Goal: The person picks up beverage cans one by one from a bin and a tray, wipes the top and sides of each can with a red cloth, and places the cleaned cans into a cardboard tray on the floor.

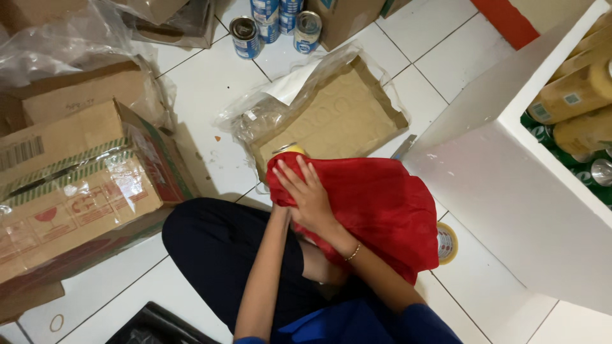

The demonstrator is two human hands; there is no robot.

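Red cloth (376, 210) lies bunched over the person's lap and the white tiled floor (210, 95), wrapped about a can (290, 150) whose yellow rim just peeks out at its top edge; the right hand (306, 194) presses flat on the cloth with fingers spread, its grip closed down on the fabric and the can beneath, while the left hand (284, 213) is mostly tucked under the right and the cloth, so I cannot tell whether its grip is apart or together; to wipe well, it seems best to keep the cloth taut over the can, turn the can with the hidden hand and rub all round the rim and side, holding it firmly so it does not slip out onto the tiles; a shallow cardboard tray (344, 114) in torn clear plastic lies just beyond, apparently with nothing in it; several blue-labelled tins (274, 25) stand near the top on the floor; a taped cardboard box (76, 178) sits closed at the left; the white foam cooler (510, 165) at the right holds yellow packs above green cans; a roll of tape (446, 242) lies beside the cloth.
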